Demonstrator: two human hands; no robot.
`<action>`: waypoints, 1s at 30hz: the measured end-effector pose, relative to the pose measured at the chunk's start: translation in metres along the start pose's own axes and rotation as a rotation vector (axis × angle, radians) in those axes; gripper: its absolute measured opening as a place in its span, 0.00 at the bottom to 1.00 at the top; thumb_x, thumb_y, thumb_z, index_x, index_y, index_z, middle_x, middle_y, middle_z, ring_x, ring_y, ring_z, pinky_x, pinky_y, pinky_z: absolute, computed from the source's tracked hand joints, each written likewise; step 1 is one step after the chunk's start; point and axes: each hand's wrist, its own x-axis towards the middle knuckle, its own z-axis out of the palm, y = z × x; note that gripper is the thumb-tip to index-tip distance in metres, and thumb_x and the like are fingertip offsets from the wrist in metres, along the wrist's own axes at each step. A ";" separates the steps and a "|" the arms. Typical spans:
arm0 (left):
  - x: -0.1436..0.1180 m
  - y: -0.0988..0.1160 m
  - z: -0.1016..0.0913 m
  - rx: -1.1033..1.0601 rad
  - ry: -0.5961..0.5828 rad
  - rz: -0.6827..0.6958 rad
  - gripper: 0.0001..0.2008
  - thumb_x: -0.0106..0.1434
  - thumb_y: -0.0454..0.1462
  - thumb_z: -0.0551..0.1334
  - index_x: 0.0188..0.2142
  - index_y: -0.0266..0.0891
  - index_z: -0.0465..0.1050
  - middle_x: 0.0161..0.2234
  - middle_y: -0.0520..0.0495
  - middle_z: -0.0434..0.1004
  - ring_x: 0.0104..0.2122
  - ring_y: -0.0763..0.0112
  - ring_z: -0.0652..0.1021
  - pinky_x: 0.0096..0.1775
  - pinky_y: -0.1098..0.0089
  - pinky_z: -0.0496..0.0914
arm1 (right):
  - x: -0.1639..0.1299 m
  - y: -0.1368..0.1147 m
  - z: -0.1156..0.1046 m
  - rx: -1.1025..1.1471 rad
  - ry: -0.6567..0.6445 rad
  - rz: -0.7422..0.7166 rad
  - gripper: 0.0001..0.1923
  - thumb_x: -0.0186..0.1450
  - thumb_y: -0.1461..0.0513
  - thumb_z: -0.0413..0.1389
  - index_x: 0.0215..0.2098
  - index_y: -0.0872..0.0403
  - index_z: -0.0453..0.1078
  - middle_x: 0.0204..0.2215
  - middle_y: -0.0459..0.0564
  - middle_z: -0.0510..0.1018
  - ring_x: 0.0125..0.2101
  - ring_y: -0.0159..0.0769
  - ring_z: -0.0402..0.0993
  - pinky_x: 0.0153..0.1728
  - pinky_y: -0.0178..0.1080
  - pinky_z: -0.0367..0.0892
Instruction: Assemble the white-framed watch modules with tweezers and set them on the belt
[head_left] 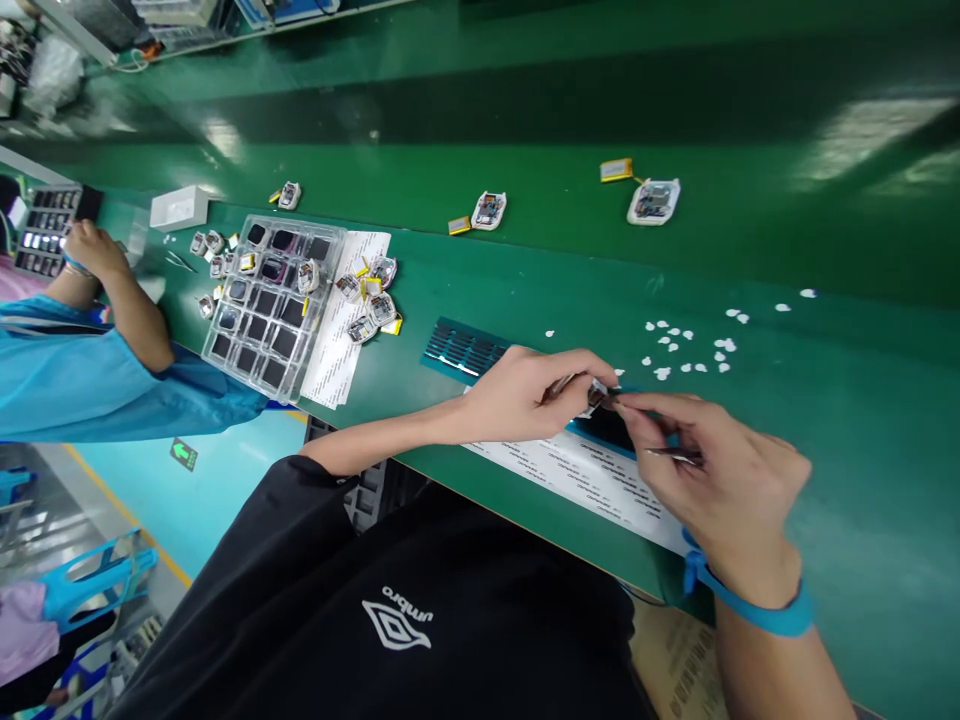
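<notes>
One small device module (598,393) | my left hand (525,395) pinches it, right hand (705,470) grips tweezers (675,456) | light, fragile; I'd hold by edges | green worktop (862,420).

The small part (598,394) pinched between the left hand (525,395) and the right hand (712,480) was mostly covered by fingertips; its type could not be determined. The right forearm was cut off by the bottom edge. The printing on the white sheet (577,475) was too small to read. The co-worker's arm (120,300) was cut off by the left edge. Objects along the top-left edge were blurred beyond identification.
</notes>
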 end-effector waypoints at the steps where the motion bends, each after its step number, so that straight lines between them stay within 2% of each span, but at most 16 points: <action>1: 0.000 0.001 0.000 -0.004 -0.001 0.011 0.15 0.70 0.40 0.54 0.43 0.42 0.80 0.23 0.53 0.76 0.19 0.74 0.69 0.27 0.70 0.64 | 0.000 0.000 0.000 -0.012 0.011 0.002 0.08 0.70 0.69 0.62 0.42 0.48 0.75 0.29 0.39 0.85 0.20 0.24 0.75 0.20 0.32 0.62; 4: -0.001 0.005 0.001 -0.040 -0.041 -0.004 0.11 0.69 0.41 0.57 0.39 0.43 0.78 0.22 0.54 0.75 0.19 0.75 0.69 0.28 0.70 0.64 | 0.000 -0.001 0.001 -0.036 0.038 0.011 0.09 0.69 0.69 0.62 0.42 0.49 0.74 0.30 0.41 0.85 0.22 0.25 0.77 0.20 0.31 0.63; 7: -0.002 0.006 0.000 -0.159 -0.129 -0.120 0.11 0.69 0.44 0.58 0.41 0.44 0.77 0.20 0.56 0.71 0.18 0.74 0.74 0.24 0.71 0.64 | 0.001 -0.003 0.002 -0.035 0.074 0.024 0.10 0.67 0.68 0.66 0.42 0.49 0.73 0.30 0.42 0.85 0.23 0.26 0.77 0.21 0.32 0.65; 10: -0.002 0.006 -0.002 -0.289 -0.196 -0.203 0.12 0.70 0.46 0.58 0.42 0.43 0.76 0.18 0.57 0.69 0.17 0.72 0.77 0.21 0.72 0.64 | 0.002 -0.005 0.002 -0.024 0.078 -0.005 0.13 0.65 0.71 0.66 0.43 0.49 0.74 0.32 0.43 0.85 0.28 0.28 0.80 0.25 0.32 0.68; 14: -0.002 0.007 -0.004 -0.314 -0.194 -0.200 0.08 0.69 0.43 0.60 0.39 0.43 0.74 0.16 0.58 0.67 0.16 0.73 0.77 0.20 0.73 0.64 | -0.002 -0.007 0.001 -0.062 0.055 -0.032 0.16 0.66 0.71 0.65 0.48 0.48 0.76 0.35 0.43 0.86 0.30 0.30 0.82 0.27 0.33 0.70; 17: -0.003 0.009 -0.004 -0.320 -0.182 -0.194 0.08 0.70 0.42 0.60 0.41 0.43 0.74 0.18 0.58 0.70 0.16 0.74 0.77 0.20 0.74 0.66 | -0.006 -0.005 0.002 -0.142 0.052 -0.062 0.20 0.66 0.70 0.65 0.53 0.46 0.76 0.36 0.43 0.86 0.30 0.29 0.82 0.28 0.33 0.70; 20: -0.004 0.011 -0.003 -0.314 -0.187 -0.182 0.08 0.70 0.40 0.59 0.44 0.41 0.74 0.21 0.57 0.73 0.16 0.77 0.76 0.20 0.75 0.68 | -0.007 -0.002 0.003 -0.247 0.094 -0.070 0.22 0.68 0.70 0.63 0.57 0.45 0.74 0.35 0.41 0.86 0.28 0.29 0.81 0.27 0.33 0.69; 25: -0.004 0.009 -0.001 -0.301 -0.206 -0.173 0.08 0.71 0.37 0.59 0.46 0.39 0.72 0.20 0.60 0.71 0.15 0.79 0.74 0.19 0.77 0.67 | -0.006 0.003 0.002 -0.346 0.175 -0.008 0.24 0.67 0.70 0.63 0.60 0.46 0.74 0.33 0.43 0.86 0.27 0.30 0.80 0.24 0.33 0.68; 27: -0.004 0.008 -0.001 -0.329 -0.199 -0.196 0.07 0.71 0.37 0.59 0.47 0.40 0.71 0.20 0.60 0.70 0.14 0.79 0.73 0.18 0.77 0.66 | -0.006 0.004 0.000 -0.317 0.146 -0.011 0.29 0.67 0.69 0.64 0.64 0.46 0.72 0.36 0.44 0.87 0.29 0.31 0.82 0.26 0.33 0.70; 30: -0.003 0.006 -0.001 -0.373 -0.196 -0.221 0.06 0.71 0.36 0.59 0.46 0.41 0.68 0.21 0.61 0.70 0.14 0.79 0.71 0.17 0.77 0.67 | -0.007 0.005 -0.002 -0.231 0.049 -0.090 0.38 0.66 0.69 0.66 0.71 0.45 0.65 0.43 0.46 0.88 0.35 0.33 0.85 0.31 0.34 0.74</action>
